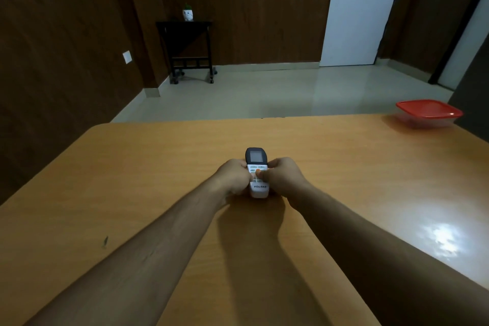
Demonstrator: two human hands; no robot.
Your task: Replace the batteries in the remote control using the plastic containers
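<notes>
Your left hand [232, 176] and right hand [281, 174] are both closed around the Voltas remote control [256, 172] at centre of the surface [132, 167] — buttons up, long axis 6 to 12, display end at 12. You're likely just starting; next, flip it to reach the battery cover. The red-lidded plastic container [428, 113] sits far off at 2 o'clock.

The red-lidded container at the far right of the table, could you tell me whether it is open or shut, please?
Shut: the red lid sits flat and square over the clear container, no gap showing.
</notes>
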